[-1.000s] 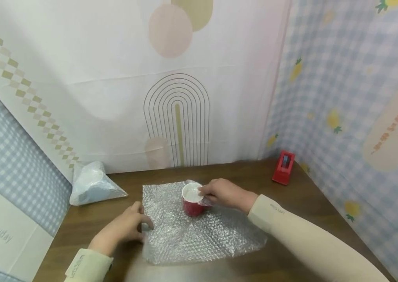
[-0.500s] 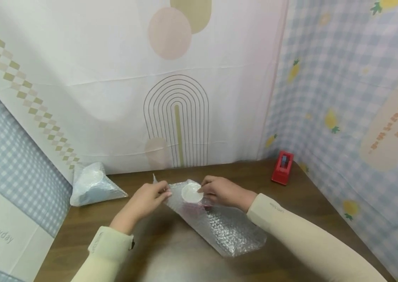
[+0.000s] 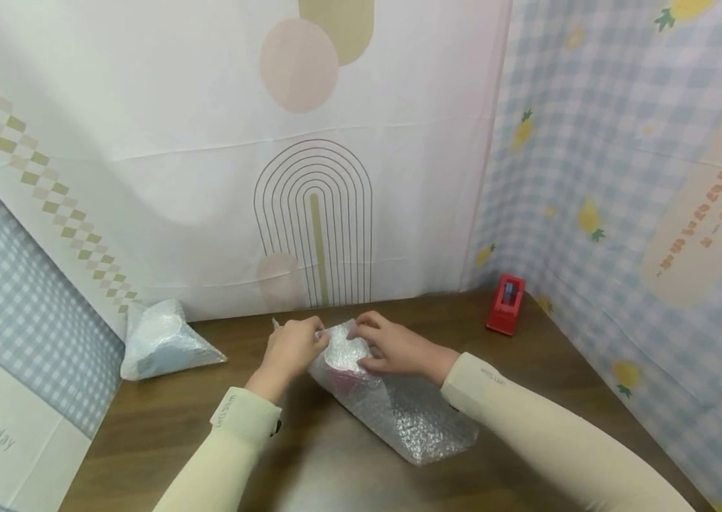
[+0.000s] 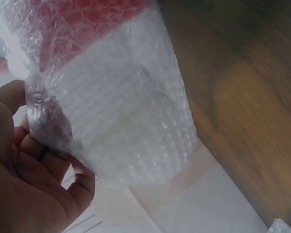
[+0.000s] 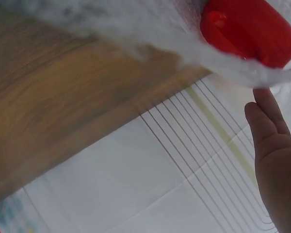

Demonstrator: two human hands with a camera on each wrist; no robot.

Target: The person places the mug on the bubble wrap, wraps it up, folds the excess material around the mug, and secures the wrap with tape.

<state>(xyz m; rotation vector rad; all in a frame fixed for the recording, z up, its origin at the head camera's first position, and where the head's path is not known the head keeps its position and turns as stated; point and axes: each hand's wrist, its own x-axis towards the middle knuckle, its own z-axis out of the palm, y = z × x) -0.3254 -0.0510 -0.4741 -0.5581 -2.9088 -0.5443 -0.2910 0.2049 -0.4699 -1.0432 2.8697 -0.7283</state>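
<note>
Bubble wrap point(image 3: 412, 419) now reaches farther over the red cup point(image 5: 252, 34) than half a second ago, the left hand point(image 3: 290, 347) having moved rightward with it. Covered, the cup stands on the table point(image 3: 143, 441) between the hands. The left hand pinches the wrap's edge; the right hand point(image 3: 395, 348) arches beside the cup, thumb and fingers parted, whether gripping cannot be told. Both forearms angle inward. Just behind, the table meets a white curtain point(image 3: 207, 213); wood shows rightward to the red tape dispenser point(image 3: 505, 313) and leftward to a wrapped bundle point(image 3: 165, 341).
</note>
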